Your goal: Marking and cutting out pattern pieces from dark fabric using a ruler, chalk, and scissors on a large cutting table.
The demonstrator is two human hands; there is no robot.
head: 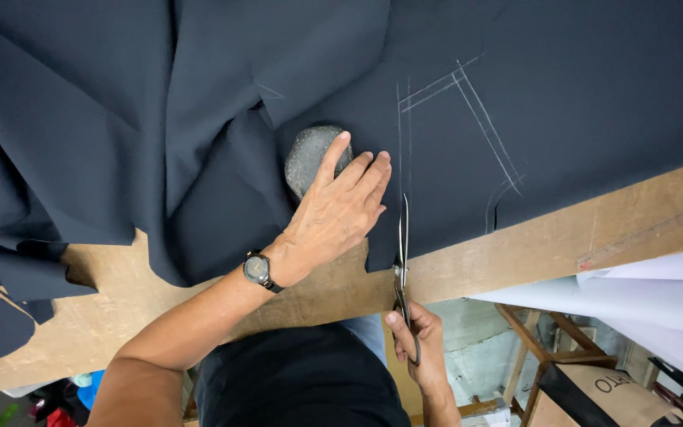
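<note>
- Two hands share this cut: your right hand [420, 336] sits below the near edge of the wooden tabletop [539, 249], fingers closed through the handles of the scissors [402, 261].
- The blades point straight away from you and have entered the dark fabric [555, 95] at its near edge, following the paired chalk lines [403, 134]. Keep the lower blade sliding on the wood and take long, steady bites along one line.
- Your left hand [337, 213], wristwatch [258, 270] on it, lies flat and unclenched on the cloth just left of the blades; hold it there so the fabric cannot creep.
- Its fingertips rest on a grey stone weight [310, 154], which pins the folds farther in.
- Beyond, the angled chalk outline [484, 126] runs toward the far right.
</note>
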